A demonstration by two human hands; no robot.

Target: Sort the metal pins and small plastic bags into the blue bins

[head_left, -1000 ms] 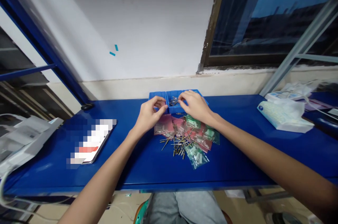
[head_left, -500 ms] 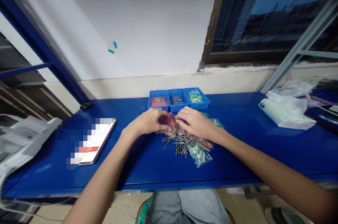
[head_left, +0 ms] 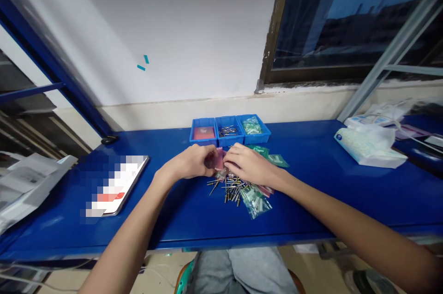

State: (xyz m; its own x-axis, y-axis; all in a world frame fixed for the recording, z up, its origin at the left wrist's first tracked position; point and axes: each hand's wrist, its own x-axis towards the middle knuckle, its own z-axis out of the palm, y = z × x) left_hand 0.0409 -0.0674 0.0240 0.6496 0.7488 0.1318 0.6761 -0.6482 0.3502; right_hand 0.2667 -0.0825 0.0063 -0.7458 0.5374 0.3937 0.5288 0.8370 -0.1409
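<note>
A small pink plastic bag (head_left: 219, 160) stands between my two hands above the pile. My left hand (head_left: 192, 162) is curled, thumb and fingers closed on the bag's left side. On the other side, my right hand (head_left: 251, 163) has its fingers bent against the bag; its fingertips are partly hidden. Just below lie loose thin metal pins with brass-coloured ends (head_left: 232, 189). A clear green bag of white pieces (head_left: 256, 202) lies beside them, under my right wrist. More pink bags (head_left: 266, 191) show at its edge, and further green bags (head_left: 278, 160) lie behind that wrist.
Three joined blue bins stand behind my hands: the left bin (head_left: 203, 143) holds pink bags, the middle bin (head_left: 230, 141) metal pins, the right bin (head_left: 259, 139) green bags. A phone (head_left: 129, 183) lies left on the blue table (head_left: 304, 146); a tissue pack (head_left: 368, 148) sits right.
The pink bag has been turned more upright between my hands, and the fingers of both hands have closed in around it. The whole view has shifted slightly.
</note>
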